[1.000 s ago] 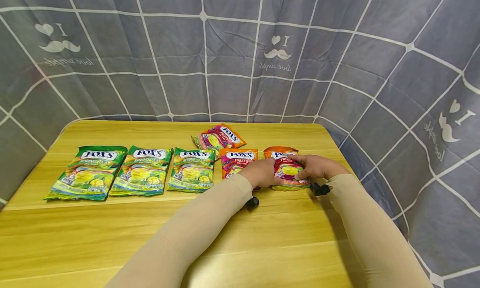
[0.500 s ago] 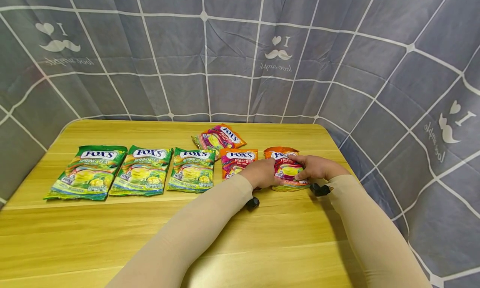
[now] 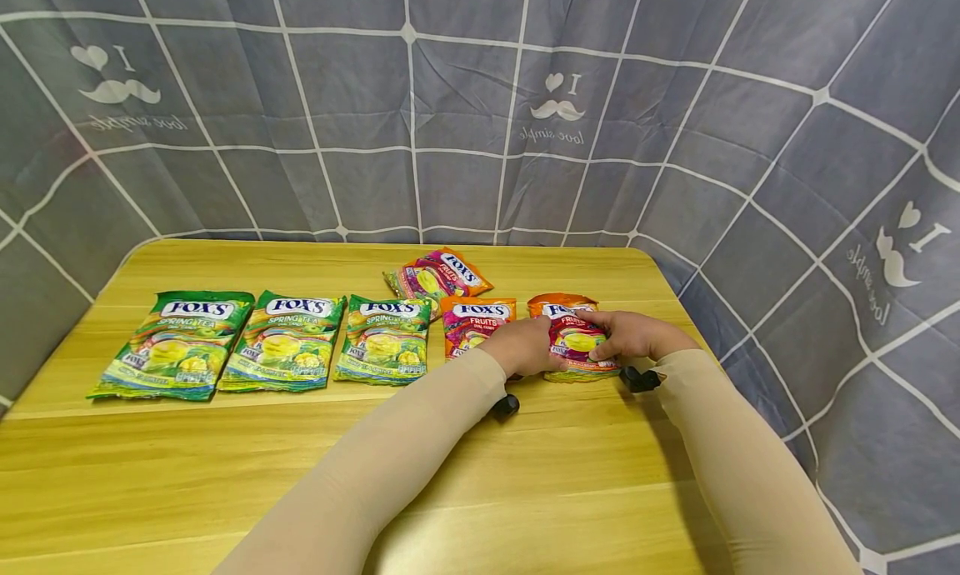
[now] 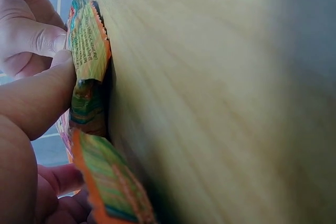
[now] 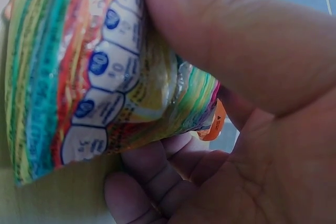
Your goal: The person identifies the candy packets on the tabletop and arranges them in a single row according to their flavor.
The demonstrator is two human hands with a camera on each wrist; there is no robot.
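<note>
An orange-and-purple Fox's Fruits candy bag (image 3: 579, 342) lies flat at the right of a row, between both hands. My left hand (image 3: 522, 346) holds its left side, the thumb on the bag's front in the left wrist view. On the opposite side my right hand (image 3: 645, 333) grips it, thumb on top and fingers curled by the edge, as the right wrist view shows. Just left, a second Fruits bag (image 3: 468, 321) is partly covered by the left hand. Behind it, a third Fruits bag (image 3: 438, 277) lies askew.
Three green Spring Tea candy bags, the left one (image 3: 176, 342), the middle one (image 3: 283, 337) and the right one (image 3: 384, 342), continue the row leftward. All lie on a wooden table (image 3: 225, 475). A grey checked curtain (image 3: 360, 125) encloses the back and sides.
</note>
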